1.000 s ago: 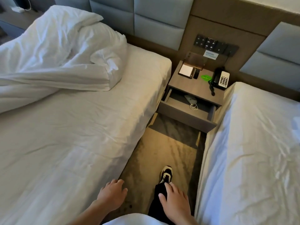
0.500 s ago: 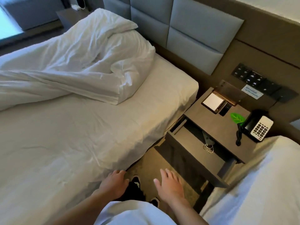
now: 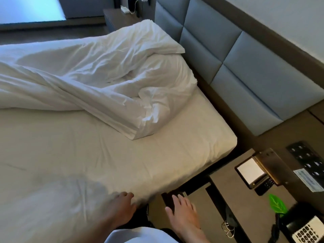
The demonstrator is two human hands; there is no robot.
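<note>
L hand (image 3: 121, 209) hangs over the near edge of the bed (image 3: 157, 163), close to its near-right corner. Fingers are loosely curled & hold nothing; contact w/ the bed can't be told. R hand (image 3: 184, 214) is spread, fingers straight & apart, above the open drawer (image 3: 206, 207) of the nightstand (image 3: 233, 186). The crumpled duvet (image 3: 105, 88) lies toward the bed's head end. The phone (image 3: 305, 230) sits at the nightstand's right edge.
</note>
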